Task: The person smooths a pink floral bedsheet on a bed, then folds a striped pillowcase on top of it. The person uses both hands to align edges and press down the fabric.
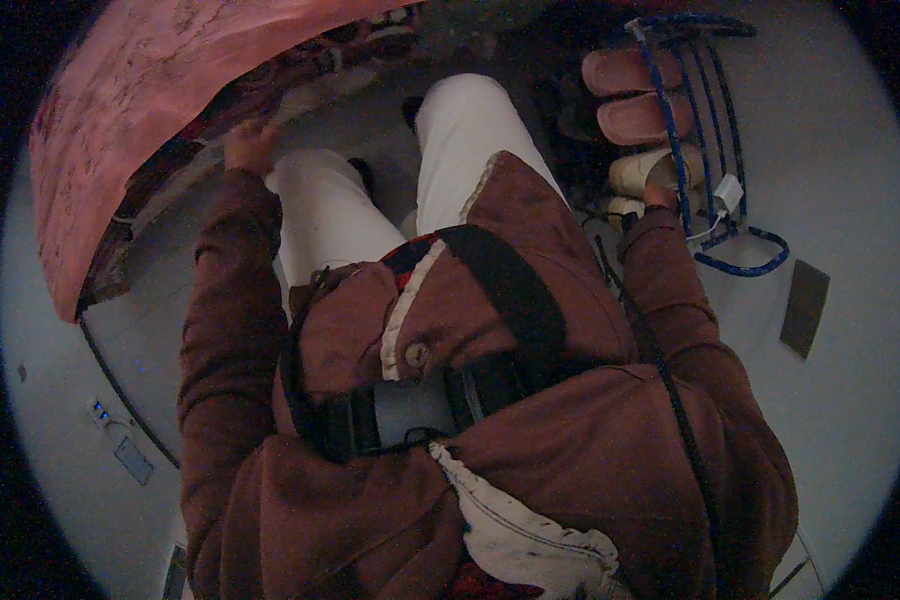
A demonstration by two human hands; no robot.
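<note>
In dim light, my left hand (253, 148) reaches forward beside my left knee, at the edge of a low surface hung with pink cloth (160, 110). Its fingers look stretched out, with nothing visible in them. On the right, my right hand (660, 190) is at the back end of a beige shoe (638, 173) and appears to grip it, though its fingertips are hidden. Part of another pale shoe (625, 207) shows just nearer to me. Two pink slippers (635, 118) lie side by side beyond the beige shoe.
A blue tubular metal rack (715, 120) stands right of the footwear. From it hangs a white plug adapter (728, 195) with a cable. At the left wall are a socket with lit plugs (100, 412) and a phone-like rectangle (133, 460). A dark plate (804, 310) sits at right.
</note>
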